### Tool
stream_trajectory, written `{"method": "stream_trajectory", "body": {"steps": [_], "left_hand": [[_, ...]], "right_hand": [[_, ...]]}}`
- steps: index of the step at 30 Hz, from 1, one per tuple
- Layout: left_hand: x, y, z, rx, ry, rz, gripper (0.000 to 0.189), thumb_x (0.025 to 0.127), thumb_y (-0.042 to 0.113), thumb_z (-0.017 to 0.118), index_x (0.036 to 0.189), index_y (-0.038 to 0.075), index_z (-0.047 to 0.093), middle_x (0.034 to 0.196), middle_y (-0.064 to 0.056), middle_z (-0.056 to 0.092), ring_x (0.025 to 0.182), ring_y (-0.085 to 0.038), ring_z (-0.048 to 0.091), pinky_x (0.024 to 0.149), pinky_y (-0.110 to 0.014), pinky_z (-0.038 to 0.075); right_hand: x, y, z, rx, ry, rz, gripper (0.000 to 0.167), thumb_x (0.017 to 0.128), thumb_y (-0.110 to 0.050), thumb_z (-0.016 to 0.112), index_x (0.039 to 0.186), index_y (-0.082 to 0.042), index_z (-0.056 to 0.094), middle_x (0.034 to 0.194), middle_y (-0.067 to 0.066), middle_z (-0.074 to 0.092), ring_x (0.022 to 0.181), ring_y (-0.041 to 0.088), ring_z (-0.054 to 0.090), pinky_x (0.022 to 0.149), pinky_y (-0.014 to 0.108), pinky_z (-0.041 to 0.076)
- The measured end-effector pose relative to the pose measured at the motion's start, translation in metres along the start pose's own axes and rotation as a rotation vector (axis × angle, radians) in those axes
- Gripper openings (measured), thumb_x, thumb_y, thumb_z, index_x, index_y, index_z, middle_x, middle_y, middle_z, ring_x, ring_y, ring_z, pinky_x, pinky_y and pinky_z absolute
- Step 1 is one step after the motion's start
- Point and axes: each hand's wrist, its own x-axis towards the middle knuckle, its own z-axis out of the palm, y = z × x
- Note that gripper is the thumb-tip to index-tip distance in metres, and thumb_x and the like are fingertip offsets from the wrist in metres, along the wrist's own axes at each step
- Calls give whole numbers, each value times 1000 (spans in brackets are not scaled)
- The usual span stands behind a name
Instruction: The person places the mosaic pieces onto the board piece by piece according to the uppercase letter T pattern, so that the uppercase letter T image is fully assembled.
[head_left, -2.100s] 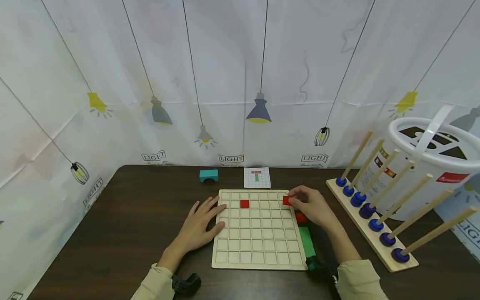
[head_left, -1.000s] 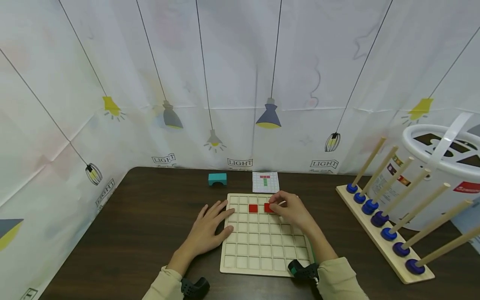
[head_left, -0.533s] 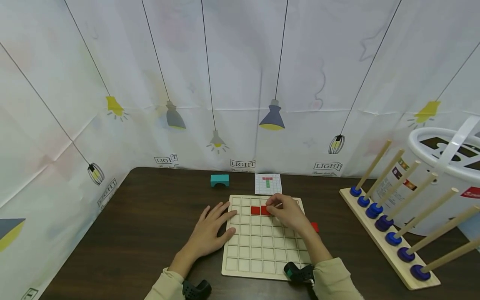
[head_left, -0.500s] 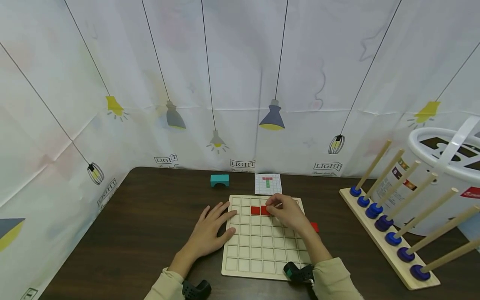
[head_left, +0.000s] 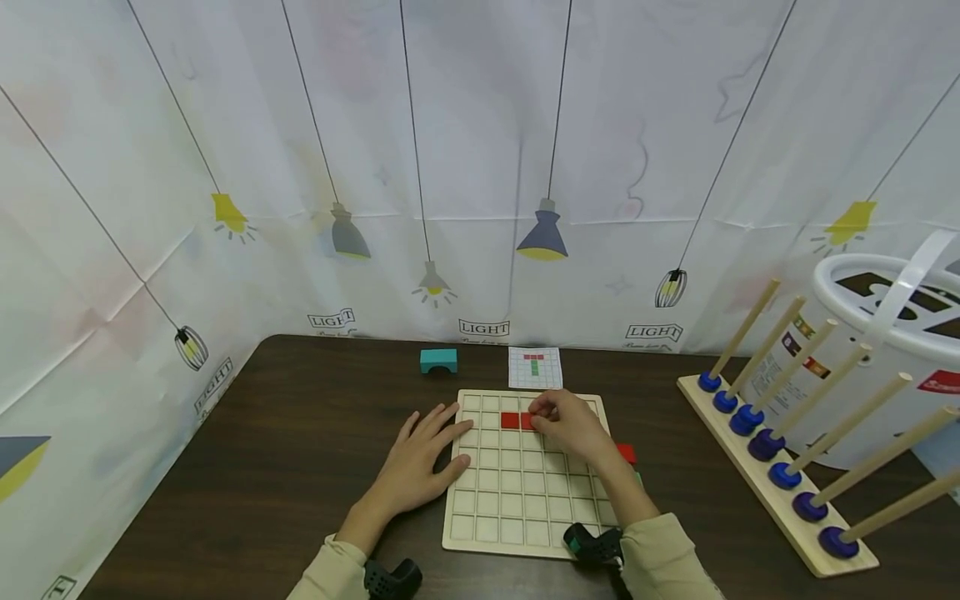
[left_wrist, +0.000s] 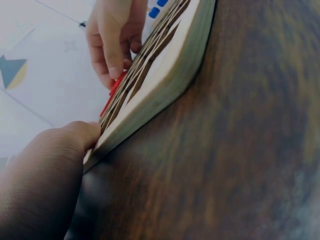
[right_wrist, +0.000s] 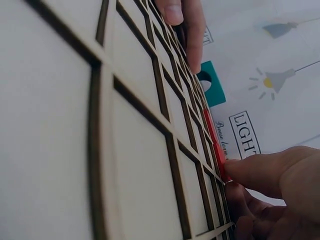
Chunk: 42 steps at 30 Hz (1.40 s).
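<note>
A pale wooden grid board (head_left: 499, 529) lies on the dark table, its cells framed by raised strips. One red square tile (head_left: 509, 421) sits in a cell of the second row from the top. Directly to its right, my right hand (head_left: 573, 427) pinches a second red square tile (head_left: 527, 421) between thumb and fingers, level with the grid; the thumb (right_wrist: 252, 172) touches it in the right wrist view. My left hand (head_left: 412, 467) rests with fingers spread on the board's left edge, its thumb (left_wrist: 82, 134) against the rim in the left wrist view.
A printed card (head_left: 535, 367) with a red and green T pattern lies behind the board, near a teal arch block (head_left: 438, 360). Another red tile (head_left: 626, 452) shows past the board's right edge. A peg rack (head_left: 855, 560) and a white bucket (head_left: 847, 421) stand at right.
My right hand has carried its red tile left from the board's upper right corner to beside the first red tile. The left hand stays on the board's edge. The head view has shifted slightly.
</note>
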Motion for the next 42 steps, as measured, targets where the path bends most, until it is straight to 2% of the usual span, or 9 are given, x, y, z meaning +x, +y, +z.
{"method": "stream_trajectory", "body": {"steps": [5,7,15,19,25,28,36,42], "left_hand": [[1,0,0,1,7,-2,51,95,50,46,141,28,46,154,-4,33,143,-28,28,115,-59,15],[2,0,1,-1,11,-1,51,95,50,46,141,28,46,154,-4,33,143,-28,28,115,-59,15],[2,2,1,-7,5,3,51,95,48,48,141,27,46,154,-5,33,143,-28,28,115,-60,15],[1,2,1,-3,7,8,50,95,47,49,141,26,47,154,-5,33,143,-29,28,114,-60,15],[1,2,0,3,9,9,51,95,48,48,141,27,46,154,-5,33,143,-29,29,114,-60,16],[1,2,0,2,7,7,51,95,48,48,141,26,46,154,-5,33,143,-29,28,115,-60,15],[0,2,1,3,13,15,51,95,48,49,141,26,47,154,-5,33,143,-29,29,114,-60,16],[-2,1,1,6,35,25,50,94,47,50,139,26,48,152,-5,35,142,-30,31,113,-60,18]], "right_hand": [[0,-2,-2,-30,7,-23,14,87,-7,64,100,-2,64,87,7,60,77,16,56,69,30,46],[-1,-2,-4,-26,11,-8,15,88,-10,63,102,-4,62,86,6,58,76,17,54,67,29,45],[-8,4,-12,78,-22,2,18,95,-17,57,108,-6,61,100,7,64,86,18,60,67,27,49],[-13,8,-20,86,-9,-9,19,96,-19,55,110,-7,61,103,7,65,90,21,60,69,29,49],[-23,18,-37,24,31,-53,19,96,-19,55,110,-7,62,102,7,65,93,22,60,75,32,49],[-28,24,-46,-7,37,-48,20,97,-20,55,110,-7,62,103,6,65,91,21,60,74,31,48],[-43,44,-69,-101,7,-55,22,96,-22,56,111,-8,62,103,5,66,94,19,60,78,36,50],[-54,56,-81,-205,-42,-41,22,93,-21,60,111,-7,62,98,3,64,87,14,59,71,30,49]]}}
